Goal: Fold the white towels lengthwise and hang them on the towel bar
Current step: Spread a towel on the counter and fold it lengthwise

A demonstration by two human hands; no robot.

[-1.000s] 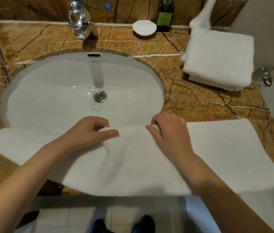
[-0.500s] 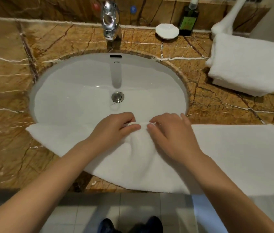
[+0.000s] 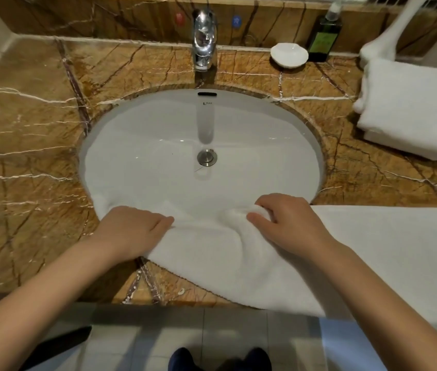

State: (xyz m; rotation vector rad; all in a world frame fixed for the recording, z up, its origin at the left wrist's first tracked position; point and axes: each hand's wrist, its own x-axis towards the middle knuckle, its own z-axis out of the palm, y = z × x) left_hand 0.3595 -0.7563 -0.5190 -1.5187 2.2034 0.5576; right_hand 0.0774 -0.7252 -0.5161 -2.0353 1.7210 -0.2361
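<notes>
A long white towel (image 3: 372, 253) lies across the front of the marble counter and over the near rim of the sink, running off to the right. My left hand (image 3: 131, 228) grips the towel's left end at the sink's front edge. My right hand (image 3: 289, 223) pinches a bunched fold of the towel's far edge, a little right of centre. A second white towel (image 3: 410, 108), folded into a thick stack, sits on the counter at the far right. No towel bar is in view.
The white oval sink (image 3: 158, 145) fills the middle, with a chrome tap (image 3: 204, 41) behind it. A white soap dish (image 3: 289, 54) and a dark green bottle (image 3: 324, 36) stand at the back right. Brown marble counter (image 3: 24, 145) spreads to the left. Tiled floor and dark shoes (image 3: 220, 358) lie below.
The towel has been drawn rightward, so its left end now sits at the sink instead of far left. My hands have spread apart along its edge. The view has swung to the left.
</notes>
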